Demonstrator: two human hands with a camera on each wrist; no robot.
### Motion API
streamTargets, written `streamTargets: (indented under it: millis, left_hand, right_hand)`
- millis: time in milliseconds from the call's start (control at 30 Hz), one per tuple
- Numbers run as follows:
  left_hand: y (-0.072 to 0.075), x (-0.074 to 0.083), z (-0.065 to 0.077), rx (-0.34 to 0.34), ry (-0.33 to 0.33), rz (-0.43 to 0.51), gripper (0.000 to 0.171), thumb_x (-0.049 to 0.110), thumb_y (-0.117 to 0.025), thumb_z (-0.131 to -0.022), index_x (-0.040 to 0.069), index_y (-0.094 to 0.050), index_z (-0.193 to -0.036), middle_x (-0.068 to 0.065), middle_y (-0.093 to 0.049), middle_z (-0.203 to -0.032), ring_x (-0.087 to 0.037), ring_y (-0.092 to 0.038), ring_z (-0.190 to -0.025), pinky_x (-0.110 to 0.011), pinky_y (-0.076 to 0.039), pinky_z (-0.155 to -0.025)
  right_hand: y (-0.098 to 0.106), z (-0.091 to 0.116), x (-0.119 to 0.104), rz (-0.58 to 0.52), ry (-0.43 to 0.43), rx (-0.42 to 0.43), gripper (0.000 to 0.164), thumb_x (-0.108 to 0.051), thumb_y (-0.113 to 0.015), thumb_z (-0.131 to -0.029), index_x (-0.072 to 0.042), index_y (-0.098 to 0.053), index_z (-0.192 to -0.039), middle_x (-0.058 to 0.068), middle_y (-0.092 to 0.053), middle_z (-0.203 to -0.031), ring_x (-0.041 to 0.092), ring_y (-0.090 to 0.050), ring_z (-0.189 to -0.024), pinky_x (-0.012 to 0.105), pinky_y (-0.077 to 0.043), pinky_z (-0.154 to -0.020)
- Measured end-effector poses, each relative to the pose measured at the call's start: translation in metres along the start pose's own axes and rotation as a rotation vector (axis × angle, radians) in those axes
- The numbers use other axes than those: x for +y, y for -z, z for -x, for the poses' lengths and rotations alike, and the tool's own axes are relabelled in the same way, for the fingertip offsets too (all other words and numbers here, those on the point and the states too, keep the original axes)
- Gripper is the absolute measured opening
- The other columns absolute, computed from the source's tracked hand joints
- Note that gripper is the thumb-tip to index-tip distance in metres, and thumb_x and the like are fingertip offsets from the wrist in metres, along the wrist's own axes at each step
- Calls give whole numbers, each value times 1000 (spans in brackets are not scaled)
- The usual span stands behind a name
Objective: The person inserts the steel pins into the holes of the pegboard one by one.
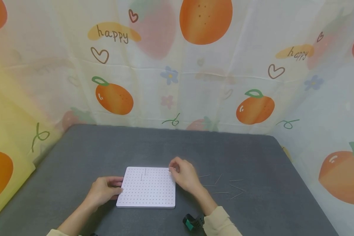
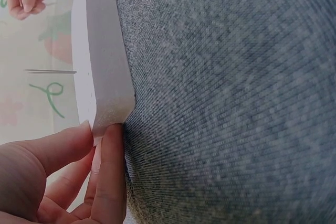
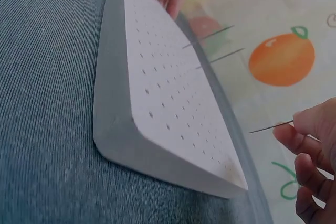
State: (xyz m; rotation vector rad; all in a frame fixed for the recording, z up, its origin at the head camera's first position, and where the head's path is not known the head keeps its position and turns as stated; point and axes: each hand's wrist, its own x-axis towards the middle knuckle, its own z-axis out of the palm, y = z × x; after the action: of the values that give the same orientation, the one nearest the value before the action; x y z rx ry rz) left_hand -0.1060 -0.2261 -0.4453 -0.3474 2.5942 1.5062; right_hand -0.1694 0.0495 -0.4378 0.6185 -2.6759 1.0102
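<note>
A white pegboard point(image 1: 146, 193) with rows of small holes lies flat on the table. My left hand point(image 1: 101, 191) grips its left edge, thumb and fingers pinching the corner in the left wrist view. Two thin metal pins stand upright in the board's upper part, one pin point(image 1: 145, 171) slightly behind the other pin point(image 1: 141, 177). Above the board's far right corner, my right hand point(image 1: 184, 175) pinches another thin metal pin point(image 3: 270, 127) between thumb and forefinger. In the right wrist view that pin's free tip is apart from the board.
Several loose metal pins, one pin point(image 1: 221, 192) among them, lie scattered on the dark grey table point(image 1: 268, 209) right of the board. A black wristband with a green part point(image 1: 189, 224) is at my right wrist. A fruit-printed curtain point(image 1: 177, 91) hangs behind the table.
</note>
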Motion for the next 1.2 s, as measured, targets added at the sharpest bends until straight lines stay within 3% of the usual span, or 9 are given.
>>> streamTargets:
  millis: [400,800,1200]
  left_hand:
    - [1,2,1,-8,-2,18,41,-4,-69,-73,-6,-61,-113,-13,-66,-93,-18,-63,-76,-33,-57,-63]
    - [1,0,1,-13,-1,25,42,-4,-69,-73,-7,-60,-114,-14,-66,-95,-18,-63,-76,-33,-57,-63]
    - [1,-1,0,-15,-1,11,42,-3,-69,-73,-7,-59,-114,-13,-66,-94,-18,-63,-76,-33,-57,-63]
  right_hand:
    - [-9,-8,-12,-15,-22,-41,5,-20,-60,-86,-17,-63,-89,-5,-65,-84,7,-49,-69,19,-40,-59]
    - [-21,-15,-21,9,16,-14,4,-18,-62,-83,-18,-65,-86,-7,-64,-77,6,-47,-65,17,-36,-56]
    - [-29,-18,-25,10,26,-19,5,-19,-61,-84,-20,-65,-86,-9,-67,-82,4,-47,-65,16,-37,-56]
